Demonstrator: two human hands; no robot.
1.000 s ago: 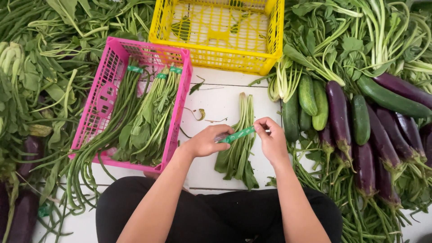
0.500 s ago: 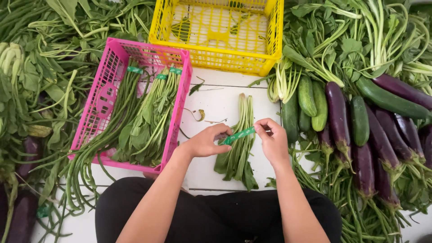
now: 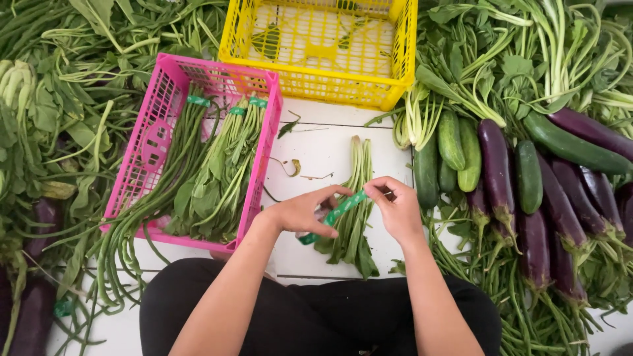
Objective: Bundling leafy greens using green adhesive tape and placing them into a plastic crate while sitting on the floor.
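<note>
A small bunch of leafy greens [image 3: 357, 198] lies on the white floor in front of me, stems pointing away. My left hand [image 3: 302, 212] and my right hand [image 3: 395, 209] hold the two ends of a green tape strip [image 3: 337, 212] stretched across the bunch. The left hand also seems to hold the tape roll, mostly hidden under its fingers. Both hands hover just above the bunch's middle.
A pink crate [image 3: 165, 125] at left holds tied long beans and greens. Beyond it stands a yellow crate [image 3: 316, 82]. Cucumbers [image 3: 452, 142] and purple eggplants [image 3: 496, 173] lie at right, with loose leafy greens piled on both sides. My black-clad lap [image 3: 316, 313] is below.
My hands have shifted slightly apart, drawing the green tape a little longer across the bunch. The greens have not moved.
</note>
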